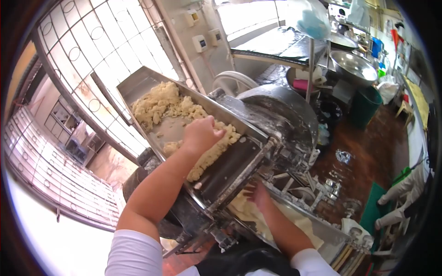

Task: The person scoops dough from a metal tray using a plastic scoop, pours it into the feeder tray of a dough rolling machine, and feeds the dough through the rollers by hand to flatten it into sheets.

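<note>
Crumbly pale dough [159,99] lies in clumps along the sloping metal feed tray [230,168] of a dough roller machine. My left hand [201,134] is down among these clumps, its fingers curled closed on dough; their tips are hidden. Below the tray's front edge, my right hand [258,195] has its fingers spread and touches or hovers just over a smooth dough sheet [294,223]. That sheet lies in the lower metal trough [329,234], partly covered by my right forearm.
A large round machine guard [285,110] and a spoked wheel [235,83] stand beyond the tray. A barred window gate [87,50] is at left. Farther right are a steel bowl [353,68], a dark green bin [365,106] and a person's legs [400,198].
</note>
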Demonstrator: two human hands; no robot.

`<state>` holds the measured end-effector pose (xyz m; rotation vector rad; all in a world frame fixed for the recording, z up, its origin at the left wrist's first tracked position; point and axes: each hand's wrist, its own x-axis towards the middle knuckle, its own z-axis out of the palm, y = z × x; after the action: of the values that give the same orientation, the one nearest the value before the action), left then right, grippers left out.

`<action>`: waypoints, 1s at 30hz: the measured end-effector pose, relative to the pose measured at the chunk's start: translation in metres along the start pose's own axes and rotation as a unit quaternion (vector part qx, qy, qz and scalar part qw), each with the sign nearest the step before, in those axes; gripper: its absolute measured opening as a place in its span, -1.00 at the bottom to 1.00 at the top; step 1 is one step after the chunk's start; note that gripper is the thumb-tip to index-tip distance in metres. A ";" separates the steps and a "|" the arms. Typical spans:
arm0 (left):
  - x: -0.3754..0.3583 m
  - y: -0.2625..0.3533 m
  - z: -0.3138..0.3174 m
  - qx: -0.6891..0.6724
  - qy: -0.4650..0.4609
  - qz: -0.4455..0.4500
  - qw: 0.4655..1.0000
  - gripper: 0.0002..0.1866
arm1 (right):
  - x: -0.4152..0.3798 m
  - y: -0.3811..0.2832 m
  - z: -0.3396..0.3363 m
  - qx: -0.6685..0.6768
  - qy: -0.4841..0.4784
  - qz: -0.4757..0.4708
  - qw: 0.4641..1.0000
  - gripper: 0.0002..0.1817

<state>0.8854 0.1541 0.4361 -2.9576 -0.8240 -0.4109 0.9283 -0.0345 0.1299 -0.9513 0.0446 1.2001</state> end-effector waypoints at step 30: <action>-0.004 0.009 -0.013 -0.155 0.136 -0.100 0.974 -0.56 | -0.085 -0.019 -0.004 0.316 -0.235 -0.102 0.913 -0.18</action>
<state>0.8841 0.1427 0.4475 -2.9907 -1.1125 -1.0167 0.9103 -0.1025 0.1805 -0.0839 -0.0503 1.0877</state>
